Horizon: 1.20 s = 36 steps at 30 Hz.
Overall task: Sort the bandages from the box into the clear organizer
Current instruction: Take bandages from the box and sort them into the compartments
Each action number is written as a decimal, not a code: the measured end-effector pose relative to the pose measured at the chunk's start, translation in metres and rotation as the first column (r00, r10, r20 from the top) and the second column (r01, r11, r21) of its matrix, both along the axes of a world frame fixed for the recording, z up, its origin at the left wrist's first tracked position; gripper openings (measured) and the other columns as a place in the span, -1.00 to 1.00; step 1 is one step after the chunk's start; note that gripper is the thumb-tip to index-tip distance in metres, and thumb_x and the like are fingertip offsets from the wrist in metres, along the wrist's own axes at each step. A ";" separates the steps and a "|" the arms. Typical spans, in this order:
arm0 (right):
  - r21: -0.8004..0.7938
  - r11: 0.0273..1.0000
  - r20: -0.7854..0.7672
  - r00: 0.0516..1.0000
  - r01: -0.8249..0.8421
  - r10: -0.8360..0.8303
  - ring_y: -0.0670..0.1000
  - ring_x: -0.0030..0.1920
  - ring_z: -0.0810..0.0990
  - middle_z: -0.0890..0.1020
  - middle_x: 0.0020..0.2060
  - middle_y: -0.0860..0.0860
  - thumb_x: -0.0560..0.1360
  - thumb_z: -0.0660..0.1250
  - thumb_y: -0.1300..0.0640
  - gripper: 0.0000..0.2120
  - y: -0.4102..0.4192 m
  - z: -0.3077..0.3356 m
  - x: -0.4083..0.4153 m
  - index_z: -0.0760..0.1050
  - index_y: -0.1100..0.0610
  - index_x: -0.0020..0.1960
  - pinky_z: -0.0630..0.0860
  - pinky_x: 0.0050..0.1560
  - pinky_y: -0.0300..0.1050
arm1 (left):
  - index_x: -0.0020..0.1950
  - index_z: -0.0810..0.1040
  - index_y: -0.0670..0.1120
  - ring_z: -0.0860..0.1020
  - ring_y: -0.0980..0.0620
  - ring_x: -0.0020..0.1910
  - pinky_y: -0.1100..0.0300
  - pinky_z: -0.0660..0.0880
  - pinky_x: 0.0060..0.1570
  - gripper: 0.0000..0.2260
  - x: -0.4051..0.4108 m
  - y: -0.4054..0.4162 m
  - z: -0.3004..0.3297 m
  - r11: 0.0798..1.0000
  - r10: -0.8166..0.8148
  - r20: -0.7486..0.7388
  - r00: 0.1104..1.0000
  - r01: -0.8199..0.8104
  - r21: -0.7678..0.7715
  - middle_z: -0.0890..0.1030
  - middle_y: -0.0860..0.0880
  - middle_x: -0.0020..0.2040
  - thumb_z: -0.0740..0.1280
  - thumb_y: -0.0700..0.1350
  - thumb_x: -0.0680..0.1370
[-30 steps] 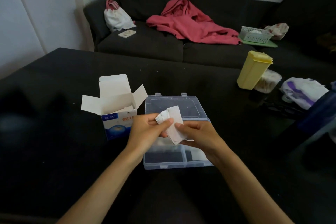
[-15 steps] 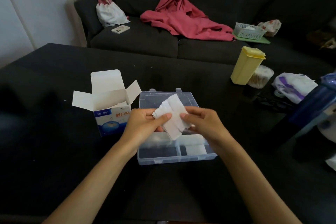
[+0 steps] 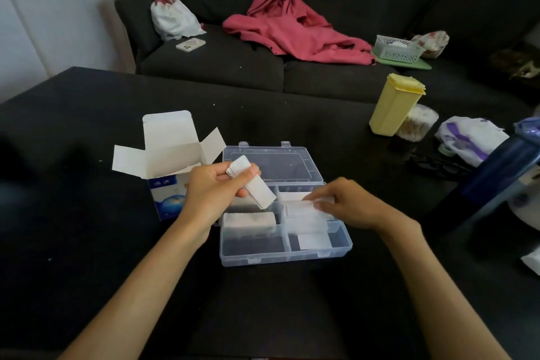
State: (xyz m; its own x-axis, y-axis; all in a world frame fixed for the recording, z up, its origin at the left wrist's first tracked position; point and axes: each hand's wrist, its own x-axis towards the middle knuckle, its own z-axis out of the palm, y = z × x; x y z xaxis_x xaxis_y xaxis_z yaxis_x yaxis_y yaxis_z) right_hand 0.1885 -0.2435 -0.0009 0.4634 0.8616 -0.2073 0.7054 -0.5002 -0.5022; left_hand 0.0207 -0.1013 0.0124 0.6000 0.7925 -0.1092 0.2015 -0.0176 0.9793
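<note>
- Head view, progress: the clear organizer [image 3: 285, 254] lies open on the black table [image 3: 73, 242], its lid flat behind it. Several compartments already hold white bandages: a wad in the left middle cell [image 3: 248, 221] and flat strips in the right cells [image 3: 312, 240]. The near left cell looks bare, so I'd judge the sorting about midway.
- Left hand [image 3: 209, 194]: hovering over the organizer's left edge, thumb and curled fingers clamped round a stack of bandages [image 3: 254, 184], so more remains to hand out.
- Right hand [image 3: 347, 204]: over the organizer's right side, fingertips pinching a single bandage [image 3: 317, 200] low above a right-hand cell, seemingly about to lay it down.
- The box [image 3: 168, 172] stands just left of the organizer, flaps open; whether anything is left inside I cannot tell.
- Surface: right of and beyond the organizer stand a yellow container [image 3: 393, 105] with a tub of cotton swabs [image 3: 418, 123] touching it, then a crumpled white-and-purple packet [image 3: 470, 137] and a dark blue bottle [image 3: 502, 166] further right.
- Room: beyond the organizer runs a dark sofa [image 3: 219, 61] carrying a pink jacket [image 3: 295, 29], a white bag [image 3: 172, 19], a phone [image 3: 190, 44] and a small mesh basket [image 3: 399, 48].
</note>
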 end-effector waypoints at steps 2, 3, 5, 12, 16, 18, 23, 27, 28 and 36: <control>-0.075 0.997 0.059 0.998 -0.017 0.021 0.01 0.25 0.46 0.53 0.26 0.02 0.55 0.24 0.25 -0.72 0.006 -0.006 -0.002 0.54 0.07 0.22 0.40 0.28 -0.06 | -0.22 0.51 0.13 0.53 0.15 -0.35 0.32 0.37 -0.33 -0.89 -0.001 0.001 -0.001 1.000 -0.005 -0.002 1.000 0.005 -0.001 0.61 0.05 -0.30 0.42 -0.01 0.47; -0.103 0.995 0.083 0.996 -0.012 0.021 0.03 0.26 0.46 0.52 0.27 0.02 0.55 0.24 0.25 -0.72 0.007 -0.009 -0.002 0.55 0.06 0.22 0.40 0.29 -0.04 | -0.22 0.51 0.13 0.53 0.15 -0.35 0.32 0.36 -0.34 -0.88 -0.002 0.001 -0.001 1.000 -0.009 -0.004 1.000 0.009 -0.002 0.61 0.05 -0.30 0.42 -0.01 0.47; -0.118 0.993 0.123 0.992 0.009 0.006 0.04 0.24 0.48 0.52 0.26 0.02 0.55 0.24 0.25 -0.73 0.009 -0.013 -0.003 0.56 0.03 0.18 0.41 0.27 -0.06 | -0.23 0.52 0.12 0.52 0.15 -0.37 0.33 0.36 -0.35 -0.88 -0.002 0.001 -0.001 1.000 -0.015 -0.009 1.000 0.015 -0.004 0.61 0.04 -0.30 0.42 -0.01 0.47; -0.056 0.995 0.272 0.960 0.077 -0.059 -0.05 -0.05 0.59 0.65 0.01 -0.01 0.49 0.36 0.04 -0.82 0.011 -0.016 -0.010 0.61 0.07 0.05 0.56 0.02 -0.13 | -0.04 0.57 0.02 0.49 0.13 -0.35 0.35 0.32 -0.35 -0.87 0.002 0.001 -0.004 0.998 -0.008 -0.023 1.000 0.006 -0.067 0.59 0.07 -0.23 0.40 0.02 0.47; -0.026 0.988 0.424 0.897 0.150 -0.125 -0.05 -0.15 0.56 0.65 -0.11 -0.02 0.41 0.44 -0.04 -0.77 0.014 -0.015 -0.016 0.63 0.08 -0.02 0.54 -0.06 -0.14 | -0.04 0.54 0.02 0.49 0.13 -0.33 0.36 0.32 -0.35 -0.88 0.004 -0.001 -0.004 0.997 -0.014 -0.039 0.999 0.010 -0.081 0.55 0.11 -0.24 0.40 0.00 0.48; -0.032 0.986 0.464 0.876 0.161 -0.128 -0.07 -0.16 0.55 0.64 -0.13 -0.04 0.39 0.46 -0.04 -0.79 0.015 -0.014 -0.019 0.63 0.06 -0.07 0.51 -0.10 -0.18 | -0.04 0.55 0.02 0.48 0.13 -0.33 0.38 0.32 -0.36 -0.89 0.004 -0.002 -0.004 0.996 -0.029 -0.043 0.999 0.025 -0.083 0.56 0.11 -0.24 0.40 0.00 0.48; 0.303 0.926 0.118 0.956 0.224 -0.270 -0.13 -0.31 0.61 0.64 -0.26 -0.11 0.40 0.41 -0.12 -0.78 0.014 0.004 -0.028 0.61 0.02 -0.11 0.57 -0.25 -0.28 | -0.24 0.52 0.10 0.52 0.15 -0.34 0.39 0.31 -0.38 -0.88 0.006 -0.007 -0.002 0.997 -0.033 -0.045 0.998 0.029 -0.071 0.57 0.14 -0.29 0.42 0.04 0.45; 0.249 0.925 -0.527 0.842 0.286 -0.119 -0.10 -0.27 0.68 0.67 -0.24 -0.09 0.42 0.41 0.06 -0.85 0.019 0.015 -0.054 0.55 0.03 -0.03 0.54 -0.31 -0.34 | -0.13 0.54 0.06 0.58 0.14 -0.32 0.43 0.37 -0.42 -0.81 0.012 -0.014 -0.006 0.999 0.033 -0.029 0.999 -0.034 -0.035 0.60 0.11 -0.27 0.45 0.10 0.39; 0.247 0.912 -0.574 0.808 0.326 -0.133 -0.09 -0.28 0.68 0.68 -0.25 -0.05 0.42 0.41 0.10 -0.89 0.020 0.014 -0.057 0.56 0.05 -0.06 0.53 -0.31 -0.35 | -0.08 0.55 0.04 0.58 0.14 -0.31 0.42 0.39 -0.40 -0.78 0.013 -0.014 -0.006 0.999 0.034 -0.034 0.999 -0.035 -0.038 0.61 0.09 -0.24 0.45 0.11 0.39; -0.025 0.775 -0.985 0.115 0.632 -0.126 0.00 -0.19 0.69 0.69 -0.12 0.17 0.46 0.37 0.22 -0.84 0.026 0.006 -0.062 0.59 0.27 0.01 0.62 -0.26 -0.27 | 0.10 0.62 -0.03 0.47 0.26 -0.55 0.46 0.41 -0.47 -0.80 0.009 -0.006 -0.006 0.998 -0.058 0.023 0.998 0.058 0.000 0.64 0.05 -0.27 0.38 -0.05 0.50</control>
